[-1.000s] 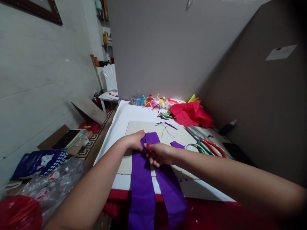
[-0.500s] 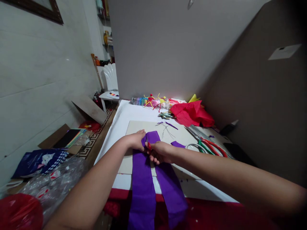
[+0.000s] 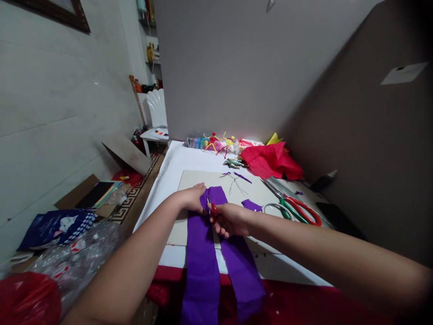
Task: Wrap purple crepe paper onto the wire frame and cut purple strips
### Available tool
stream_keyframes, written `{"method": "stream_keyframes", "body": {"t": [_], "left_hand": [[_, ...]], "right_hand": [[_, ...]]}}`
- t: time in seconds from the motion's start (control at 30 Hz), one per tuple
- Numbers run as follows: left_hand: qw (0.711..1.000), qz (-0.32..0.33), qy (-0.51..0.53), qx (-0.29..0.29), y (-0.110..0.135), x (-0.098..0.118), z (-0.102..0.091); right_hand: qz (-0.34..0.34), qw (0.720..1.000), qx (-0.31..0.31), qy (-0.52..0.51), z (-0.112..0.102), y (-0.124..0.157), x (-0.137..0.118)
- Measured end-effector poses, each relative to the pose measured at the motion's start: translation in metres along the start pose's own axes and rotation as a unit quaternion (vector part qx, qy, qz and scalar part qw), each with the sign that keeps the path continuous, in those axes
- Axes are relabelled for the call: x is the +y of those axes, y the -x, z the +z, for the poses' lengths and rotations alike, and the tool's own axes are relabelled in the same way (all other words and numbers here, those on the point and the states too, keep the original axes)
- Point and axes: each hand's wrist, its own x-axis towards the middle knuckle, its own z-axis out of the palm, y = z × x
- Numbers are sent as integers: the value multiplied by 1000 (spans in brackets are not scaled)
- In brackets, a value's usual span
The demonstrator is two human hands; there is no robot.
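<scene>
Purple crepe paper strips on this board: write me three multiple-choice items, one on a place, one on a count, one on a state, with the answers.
1. Where does the crumpled red crepe paper lie?
A) On the floor
B) Past the far edge of the cream board
C) Under the purple strips

2. How many purple crepe paper strips run toward the person?
A) One
B) Three
C) Two

3. What does the right hand grip?
A) Small red-handled scissors
B) A wire figure
C) Nothing

1: B, it sits beyond the board.
2: C, two strips lie side by side.
3: A, the red handle shows in that hand, while the left hand holds the paper.
</scene>
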Motion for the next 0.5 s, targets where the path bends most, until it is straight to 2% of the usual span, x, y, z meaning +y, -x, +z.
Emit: {"method": "stream_keyframes", "body": {"t": [0.2,0.5], "left_hand": [[1000,6,0,-1,-2,-4,1],[1000,1,-1,-2,0,0,1]], "right_hand": [[7,1000,-19,-1,-3,-1,4],[0,1000,-7,-6,1,-2,-4]]}}
